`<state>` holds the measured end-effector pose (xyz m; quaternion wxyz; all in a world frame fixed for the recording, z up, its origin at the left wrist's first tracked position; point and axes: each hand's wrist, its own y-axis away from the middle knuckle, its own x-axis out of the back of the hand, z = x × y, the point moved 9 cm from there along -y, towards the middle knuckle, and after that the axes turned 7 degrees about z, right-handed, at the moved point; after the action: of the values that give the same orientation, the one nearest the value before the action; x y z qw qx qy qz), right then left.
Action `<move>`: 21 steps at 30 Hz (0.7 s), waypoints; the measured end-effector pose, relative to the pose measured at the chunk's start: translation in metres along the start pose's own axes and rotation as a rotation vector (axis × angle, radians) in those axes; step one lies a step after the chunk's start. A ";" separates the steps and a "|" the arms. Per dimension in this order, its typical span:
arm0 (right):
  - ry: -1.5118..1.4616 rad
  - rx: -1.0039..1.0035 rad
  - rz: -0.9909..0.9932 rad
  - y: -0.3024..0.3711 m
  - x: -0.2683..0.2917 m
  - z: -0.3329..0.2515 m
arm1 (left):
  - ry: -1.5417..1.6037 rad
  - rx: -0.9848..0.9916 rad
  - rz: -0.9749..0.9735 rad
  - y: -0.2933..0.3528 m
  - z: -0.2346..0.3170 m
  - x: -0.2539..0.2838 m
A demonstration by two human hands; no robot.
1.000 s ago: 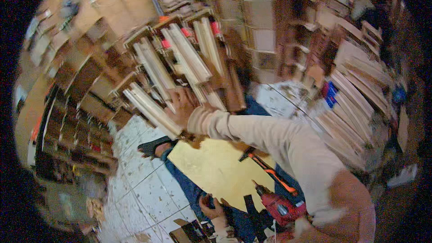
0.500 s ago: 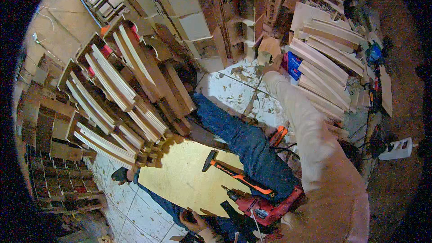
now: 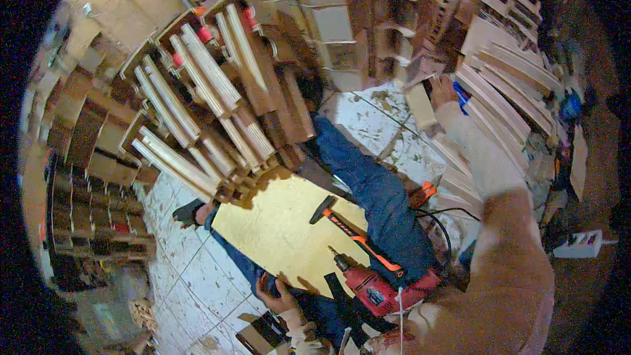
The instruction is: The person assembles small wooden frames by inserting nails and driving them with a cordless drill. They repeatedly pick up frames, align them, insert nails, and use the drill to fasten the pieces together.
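On the far right, my right hand (image 3: 445, 92) grips the edge of a small tan box (image 3: 421, 106), tilted beside the stacked wood strips; blur softens the fingers. A blue pack (image 3: 461, 97) shows partly beyond my wrist. My left hand (image 3: 280, 297) hangs by the near edge of a pale yellow board (image 3: 289, 230) lying across my legs, its fingers apart and nothing in them. On the board lies a hammer (image 3: 348, 229) with a black and orange handle. Close by, a red power drill (image 3: 381, 289) rests against my lap, its bit pointing toward the board.
Racks of long wood strips (image 3: 197, 105) stand at left, beyond the board. Loose wood strips (image 3: 503, 95) are heaped at right. Cardboard boxes (image 3: 325, 20) line the back. A black cable (image 3: 447, 220) loops by my right leg, and a white power strip (image 3: 578, 244) sits far right.
The view has shifted, moving the scene mostly right and up. My right hand has brought the tan box nearer and turned it; less of the blue pack shows. Hammer and drill remain by my lap.
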<state>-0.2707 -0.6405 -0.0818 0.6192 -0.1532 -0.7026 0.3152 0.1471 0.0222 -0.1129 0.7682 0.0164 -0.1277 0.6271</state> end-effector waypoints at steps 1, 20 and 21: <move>0.034 0.152 0.048 0.004 0.037 -0.031 | -0.020 -0.035 -0.009 -0.002 0.009 -0.002; -1.239 1.078 -0.069 0.201 0.325 -0.456 | -0.225 -0.272 -0.228 -0.036 0.103 -0.029; -1.216 0.942 -0.039 0.193 0.314 -0.436 | -0.220 -0.121 -0.221 -0.039 0.081 -0.022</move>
<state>0.0586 -0.1941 0.0538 0.1292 0.3394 -0.7138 0.5989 0.1669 -0.0220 -0.0342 0.8136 0.0527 -0.2457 0.5243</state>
